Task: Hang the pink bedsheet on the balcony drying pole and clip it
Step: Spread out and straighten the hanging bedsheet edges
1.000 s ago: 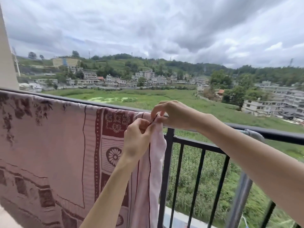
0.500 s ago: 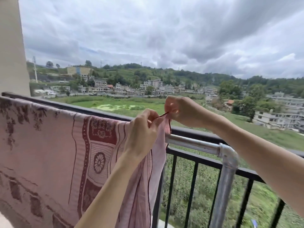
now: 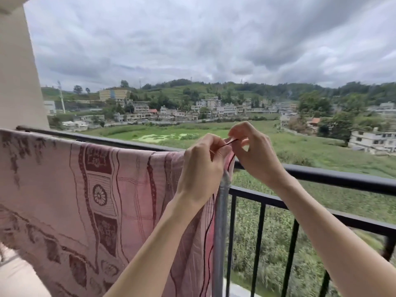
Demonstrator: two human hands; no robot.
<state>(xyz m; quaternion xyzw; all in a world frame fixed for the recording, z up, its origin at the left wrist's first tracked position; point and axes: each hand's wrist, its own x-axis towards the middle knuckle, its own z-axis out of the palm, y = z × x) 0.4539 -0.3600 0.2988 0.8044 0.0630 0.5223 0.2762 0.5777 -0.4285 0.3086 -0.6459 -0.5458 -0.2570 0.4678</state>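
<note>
The pink bedsheet [image 3: 64, 189] with dark red patterns hangs draped over the drying pole, filling the left half of the view. Only the grey upright of the drying pole [image 3: 221, 232] shows, just right of the sheet's edge; its horizontal bar is hidden under the cloth. My left hand [image 3: 203, 168] and my right hand [image 3: 255, 151] both pinch the sheet's dark-trimmed right corner at the top, fingertips nearly touching. No clip is visible.
The black balcony railing [image 3: 321, 176] runs behind the sheet from left to lower right, with vertical bars below. A cream wall pillar [image 3: 19, 71] stands at the left. Fields, houses and hills lie far beyond.
Both hands have moved right along the pole with the sheet's corner. The horizontal grey bar and elbow seen half a second ago are now covered by cloth and hands.
</note>
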